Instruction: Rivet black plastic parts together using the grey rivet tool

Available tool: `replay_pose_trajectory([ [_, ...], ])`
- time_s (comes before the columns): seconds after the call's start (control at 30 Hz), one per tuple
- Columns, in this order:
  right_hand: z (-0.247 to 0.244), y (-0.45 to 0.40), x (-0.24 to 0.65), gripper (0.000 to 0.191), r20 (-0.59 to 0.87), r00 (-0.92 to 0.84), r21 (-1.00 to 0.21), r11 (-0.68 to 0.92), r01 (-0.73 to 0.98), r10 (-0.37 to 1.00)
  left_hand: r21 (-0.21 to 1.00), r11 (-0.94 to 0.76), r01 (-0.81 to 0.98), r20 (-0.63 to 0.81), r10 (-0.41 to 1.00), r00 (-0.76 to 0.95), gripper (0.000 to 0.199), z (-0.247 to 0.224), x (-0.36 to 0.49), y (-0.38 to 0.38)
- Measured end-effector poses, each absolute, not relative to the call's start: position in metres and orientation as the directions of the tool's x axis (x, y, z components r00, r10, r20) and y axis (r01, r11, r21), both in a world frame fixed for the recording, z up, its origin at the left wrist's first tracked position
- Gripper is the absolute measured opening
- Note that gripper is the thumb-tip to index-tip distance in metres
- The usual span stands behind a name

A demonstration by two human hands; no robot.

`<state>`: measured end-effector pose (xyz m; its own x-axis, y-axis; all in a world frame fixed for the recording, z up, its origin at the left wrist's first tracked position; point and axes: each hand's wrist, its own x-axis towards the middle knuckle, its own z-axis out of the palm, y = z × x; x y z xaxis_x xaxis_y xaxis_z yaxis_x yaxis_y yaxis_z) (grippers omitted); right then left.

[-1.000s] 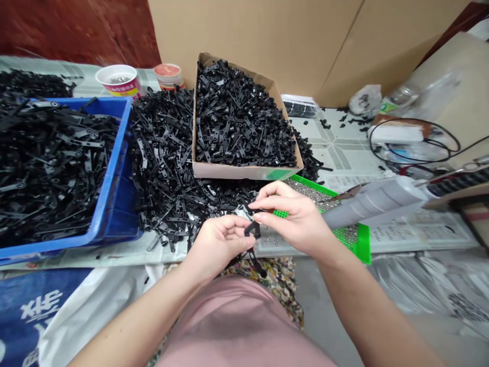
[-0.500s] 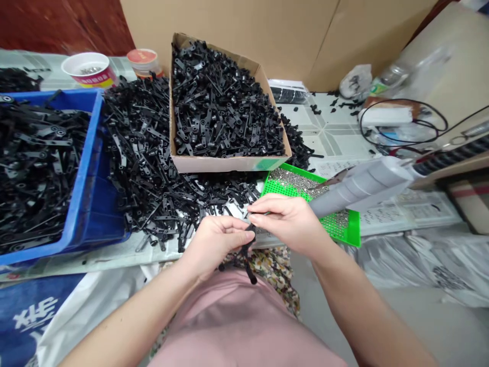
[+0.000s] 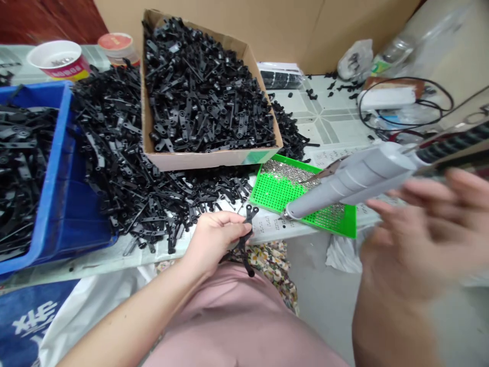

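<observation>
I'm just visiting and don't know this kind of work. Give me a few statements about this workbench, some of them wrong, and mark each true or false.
1. The left hand holds black pieces. True.
2. The blue bin stands to the left of the cardboard box. True.
3. The right hand is inside the blue bin. False: it is at the far right, near the grey tool.
4. The cardboard box is empty. False: it is heaped with black parts.
5. The green tray holds small silvery bits. True.
</observation>
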<state>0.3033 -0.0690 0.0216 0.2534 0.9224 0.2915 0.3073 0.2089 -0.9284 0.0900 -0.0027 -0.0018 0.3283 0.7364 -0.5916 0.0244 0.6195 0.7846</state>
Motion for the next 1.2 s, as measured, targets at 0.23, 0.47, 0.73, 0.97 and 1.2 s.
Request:
replay_pose_trajectory([
  [0.23, 0.011, -0.037, 0.325, 0.023, 0.218, 0.242, -0.963, 0.168, 0.21, 0.946, 0.764, 0.644, 0.046, -0.621, 0.714, 0.324, 0.012, -0.03, 0.139, -0.013],
  [0.47, -0.006, -0.027, 0.347, 0.024, 0.399, 0.597, -0.904, 0.409, 0.127, 0.696, 0.749, 0.662, 0.036, -0.636, 0.702, 0.32, 0.012, -0.043, 0.18, -0.016],
  [0.73, -0.034, -0.015, 0.363, 0.033, 0.427, 0.689, -0.858, 0.504, 0.103, 0.586, 0.753, 0.655, 0.061, -0.636, 0.702, 0.32, 0.012, -0.044, 0.2, -0.019],
  [0.97, -0.042, -0.013, 0.369, 0.031, 0.411, 0.699, -0.872, 0.475, 0.115, 0.585, 0.743, 0.665, 0.077, -0.65, 0.691, 0.316, 0.012, -0.043, 0.201, -0.019],
  [1.2, -0.04, -0.017, 0.369, 0.037, 0.368, 0.7, -0.925, 0.317, 0.209, 0.612, 0.739, 0.667, 0.091, -0.657, 0.686, 0.312, 0.012, -0.042, 0.2, -0.019],
])
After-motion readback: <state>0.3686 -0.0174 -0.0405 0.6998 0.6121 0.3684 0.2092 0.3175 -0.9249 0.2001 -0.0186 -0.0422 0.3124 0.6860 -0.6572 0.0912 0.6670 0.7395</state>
